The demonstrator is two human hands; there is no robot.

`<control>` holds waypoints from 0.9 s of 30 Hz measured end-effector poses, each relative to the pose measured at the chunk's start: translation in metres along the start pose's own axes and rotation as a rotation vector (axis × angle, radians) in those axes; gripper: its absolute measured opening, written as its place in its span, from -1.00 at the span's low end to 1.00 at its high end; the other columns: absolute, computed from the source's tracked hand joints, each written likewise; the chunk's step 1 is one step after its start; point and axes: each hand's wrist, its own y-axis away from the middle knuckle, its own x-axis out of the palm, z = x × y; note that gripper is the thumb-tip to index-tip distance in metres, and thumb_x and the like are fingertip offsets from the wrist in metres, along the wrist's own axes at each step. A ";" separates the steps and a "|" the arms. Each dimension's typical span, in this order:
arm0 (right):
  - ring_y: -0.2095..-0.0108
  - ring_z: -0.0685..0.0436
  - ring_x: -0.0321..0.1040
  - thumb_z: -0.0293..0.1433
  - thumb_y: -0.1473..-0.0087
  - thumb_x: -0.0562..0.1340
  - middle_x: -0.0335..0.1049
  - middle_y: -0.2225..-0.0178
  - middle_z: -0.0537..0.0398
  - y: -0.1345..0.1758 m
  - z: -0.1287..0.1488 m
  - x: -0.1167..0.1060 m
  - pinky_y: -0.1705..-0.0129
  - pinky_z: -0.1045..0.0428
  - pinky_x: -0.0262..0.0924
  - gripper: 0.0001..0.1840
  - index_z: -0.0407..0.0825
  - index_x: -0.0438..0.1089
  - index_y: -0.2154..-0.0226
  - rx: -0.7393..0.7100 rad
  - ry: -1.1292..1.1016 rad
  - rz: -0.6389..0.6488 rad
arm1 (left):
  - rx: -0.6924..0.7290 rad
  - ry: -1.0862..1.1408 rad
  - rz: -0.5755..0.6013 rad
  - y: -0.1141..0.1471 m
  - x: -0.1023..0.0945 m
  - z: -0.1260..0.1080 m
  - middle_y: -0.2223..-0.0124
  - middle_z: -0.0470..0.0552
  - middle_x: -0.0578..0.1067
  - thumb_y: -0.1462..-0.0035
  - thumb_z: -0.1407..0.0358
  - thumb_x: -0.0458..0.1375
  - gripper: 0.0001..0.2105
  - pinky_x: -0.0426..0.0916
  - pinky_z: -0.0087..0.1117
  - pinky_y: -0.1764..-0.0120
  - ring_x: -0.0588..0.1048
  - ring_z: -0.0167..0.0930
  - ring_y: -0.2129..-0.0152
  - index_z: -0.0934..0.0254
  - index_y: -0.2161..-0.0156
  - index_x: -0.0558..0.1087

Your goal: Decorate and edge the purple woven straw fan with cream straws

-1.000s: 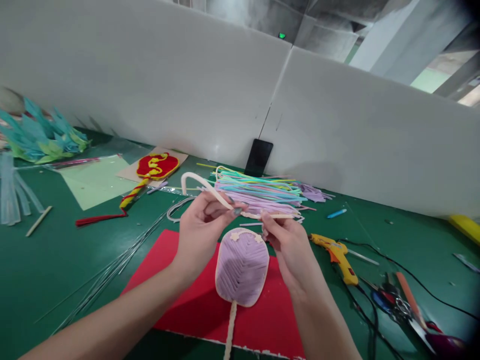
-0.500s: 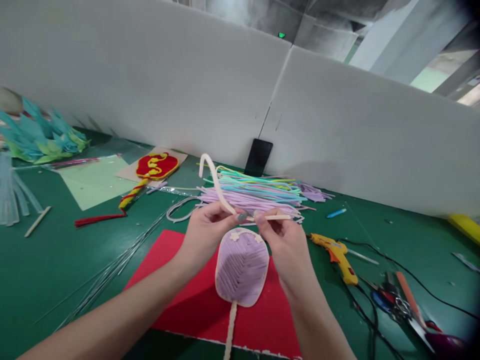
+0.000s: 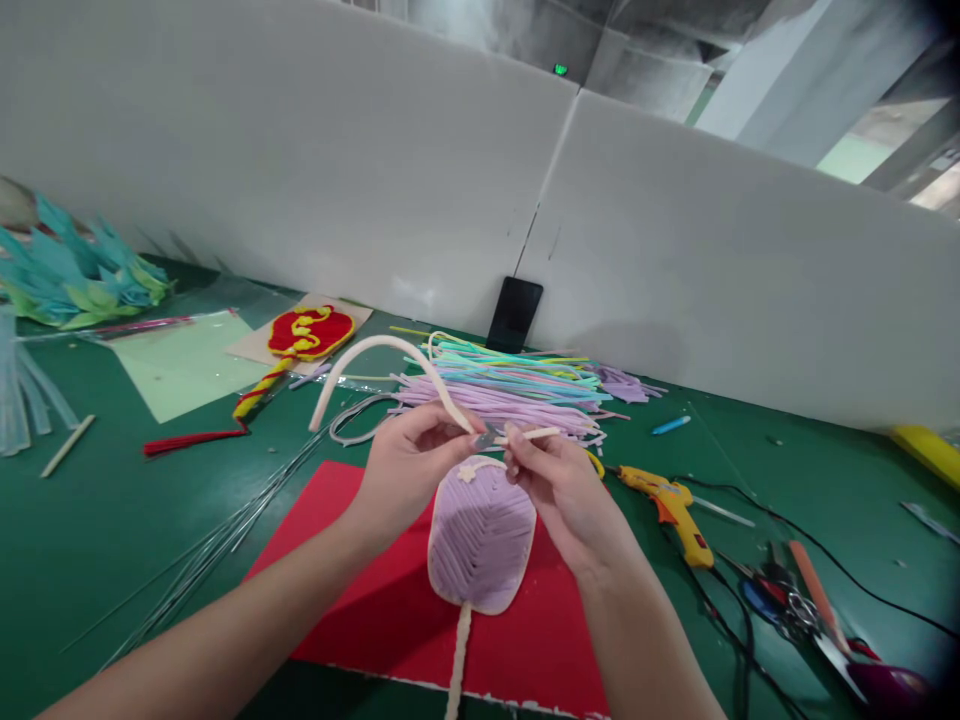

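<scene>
A cream pipe cleaner (image 3: 379,343) is pinched between my two hands, above the top of a purple fan. My left hand (image 3: 424,455) grips it with thumb and fingertips, and its long free part arches up and over to the left. My right hand (image 3: 551,475) pinches the other part close by, with a short end sticking out to the right. Below lies the purple fan (image 3: 480,540), cream-edged, with a small cream flower at its top and a twisted cream handle (image 3: 459,660). Under it is a red sheet (image 3: 345,590).
Behind my hands is a pile of pastel pipe cleaners (image 3: 510,385); a phone (image 3: 514,313) leans on the partition. To the right lie a yellow glue gun (image 3: 671,510) and scissors (image 3: 832,650). At left are a red-and-yellow fan (image 3: 311,332) and wires (image 3: 217,540).
The pipe cleaner's free part has swung left and down into a wide arch. My right hand has shifted slightly left and now covers the fan's upper right flower.
</scene>
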 end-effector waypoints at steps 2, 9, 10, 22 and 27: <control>0.56 0.07 0.06 -0.27 0.24 0.39 0.18 0.65 0.22 0.000 0.000 0.000 0.47 0.10 -0.04 -0.73 -0.10 0.36 0.63 0.048 -0.046 0.021 | 0.051 -0.047 -0.002 0.001 -0.001 0.000 0.49 -0.10 0.48 0.11 0.46 0.22 -0.95 0.37 -0.50 0.43 0.45 -0.49 0.50 0.28 0.50 0.47; 0.56 0.11 0.06 -0.38 0.40 0.45 0.18 0.63 0.24 -0.002 -0.004 0.005 0.50 0.14 -0.03 -0.73 -0.13 0.38 0.62 0.280 -0.240 0.081 | 0.191 -0.154 -0.049 0.009 -0.002 0.000 0.50 -0.11 0.45 0.06 0.43 0.21 -0.92 0.34 -0.48 0.45 0.42 -0.49 0.52 0.26 0.52 0.43; 0.56 0.11 0.06 -0.39 0.41 0.46 0.18 0.63 0.24 -0.002 -0.005 0.005 0.50 0.14 -0.03 -0.73 -0.13 0.38 0.63 0.285 -0.243 0.076 | 0.187 -0.176 -0.059 0.009 -0.002 0.000 0.50 -0.11 0.46 0.05 0.43 0.21 -0.92 0.34 -0.48 0.45 0.42 -0.49 0.52 0.26 0.51 0.43; 0.59 0.11 0.05 -0.21 0.23 0.38 0.10 0.63 0.28 -0.001 -0.006 0.007 0.55 0.17 -0.01 -0.67 -0.08 0.30 0.59 0.175 -0.272 0.045 | 0.184 -0.284 -0.120 0.008 -0.002 0.000 0.47 -0.11 0.51 0.04 0.41 0.21 -0.94 0.38 -0.45 0.40 0.47 -0.46 0.48 0.22 0.48 0.47; 0.61 0.10 0.08 -0.13 0.21 0.34 0.17 0.63 0.24 0.001 -0.003 0.010 0.61 0.18 -0.01 -0.64 -0.07 0.32 0.57 0.127 -0.192 0.002 | 0.225 -0.213 -0.081 0.009 -0.005 0.002 0.43 -0.10 0.53 0.02 0.41 0.21 -0.94 0.39 -0.41 0.35 0.49 -0.45 0.44 0.21 0.45 0.47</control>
